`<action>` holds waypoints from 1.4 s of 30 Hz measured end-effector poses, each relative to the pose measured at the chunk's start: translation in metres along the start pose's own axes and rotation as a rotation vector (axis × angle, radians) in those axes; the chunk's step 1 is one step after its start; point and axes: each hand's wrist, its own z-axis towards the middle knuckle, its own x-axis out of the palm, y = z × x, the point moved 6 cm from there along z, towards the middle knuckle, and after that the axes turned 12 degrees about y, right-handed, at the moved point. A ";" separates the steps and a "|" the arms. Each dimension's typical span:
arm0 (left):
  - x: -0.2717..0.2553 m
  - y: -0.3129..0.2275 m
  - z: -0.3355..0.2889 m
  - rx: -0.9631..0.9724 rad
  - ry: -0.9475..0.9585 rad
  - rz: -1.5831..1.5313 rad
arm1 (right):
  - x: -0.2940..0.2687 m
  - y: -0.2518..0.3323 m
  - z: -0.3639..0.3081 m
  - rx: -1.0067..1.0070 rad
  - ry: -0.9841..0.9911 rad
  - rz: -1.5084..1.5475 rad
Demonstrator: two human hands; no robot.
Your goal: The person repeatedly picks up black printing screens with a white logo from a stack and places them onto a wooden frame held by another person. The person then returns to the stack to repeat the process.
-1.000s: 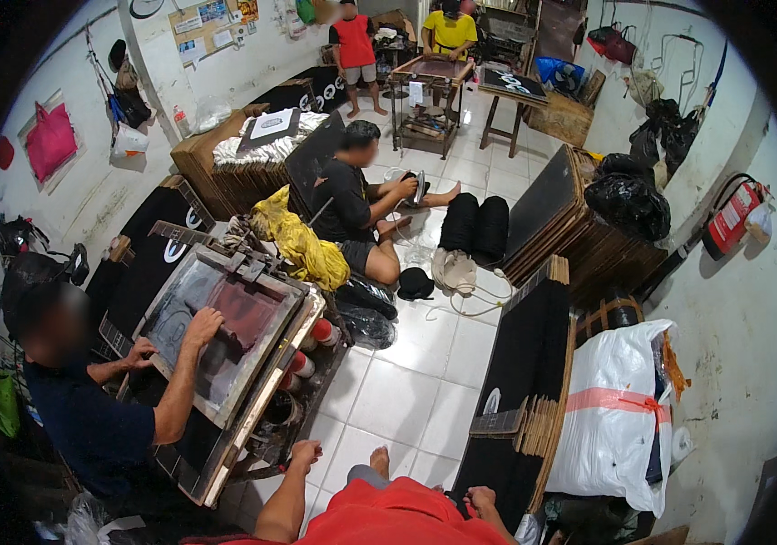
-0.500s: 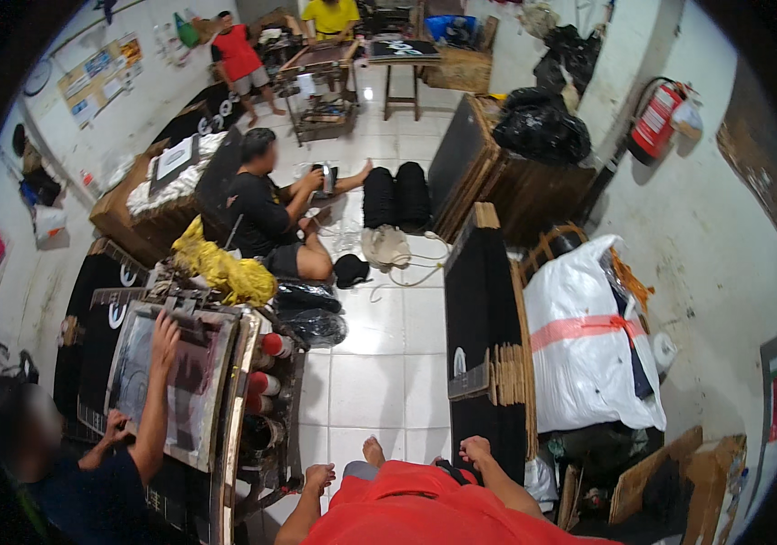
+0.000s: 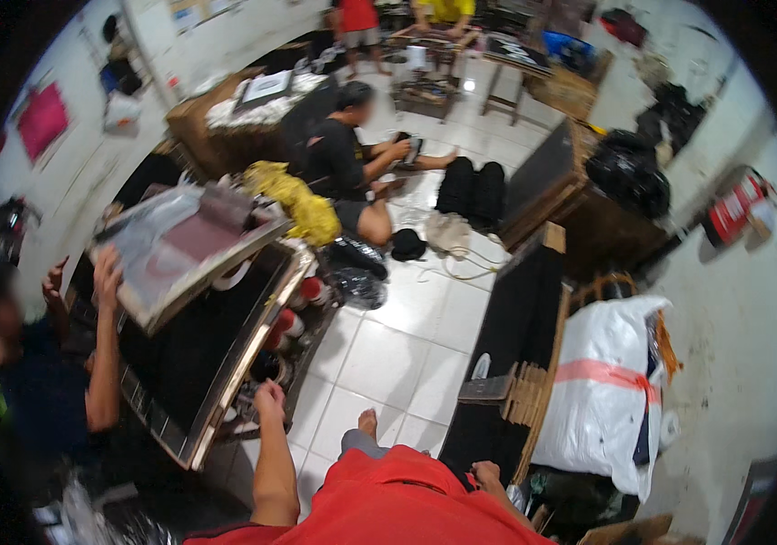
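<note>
My left hand [image 3: 270, 400] hangs beside the near long edge of the printing table [image 3: 216, 409] on the left, its fingers curled in with nothing seen in them. Low in front of my red shirt, my right hand [image 3: 486, 472] is loosely closed beside the long black-covered board [image 3: 484, 445]; nothing shows in it. A co-worker at the left has a raised hand [image 3: 108, 272] at the framed printing screen [image 3: 216, 259], which is tilted up off the black table surface. The co-worker's other hand [image 3: 54, 277] is up beside it.
Containers with red lids [image 3: 316, 291] stand under the table. A seated person [image 3: 338, 159] handles a dark item, near black stacked bundles [image 3: 470, 191]. Tied with a red band, a white sack [image 3: 597, 391] lies at the right. White floor tiles [image 3: 379, 354] run between the tables.
The framed screen has gone from lying flat to tilted up, with the co-worker's hands shifted. My view has turned left, and my left hand has come up toward the printing table.
</note>
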 end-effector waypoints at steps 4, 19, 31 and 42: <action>-0.022 -0.098 0.055 0.164 -0.321 -0.175 | -0.005 0.006 0.010 0.061 0.022 0.036; -0.025 -0.105 0.062 -0.033 -0.796 -0.541 | 0.302 0.368 0.118 -0.692 0.229 -0.403; 0.048 -0.091 -0.066 -0.152 -0.228 -0.145 | 0.533 0.468 -0.001 -0.215 1.301 0.752; 0.143 -0.137 -0.262 -0.327 0.640 0.761 | 0.275 0.262 -0.100 -0.346 1.076 0.969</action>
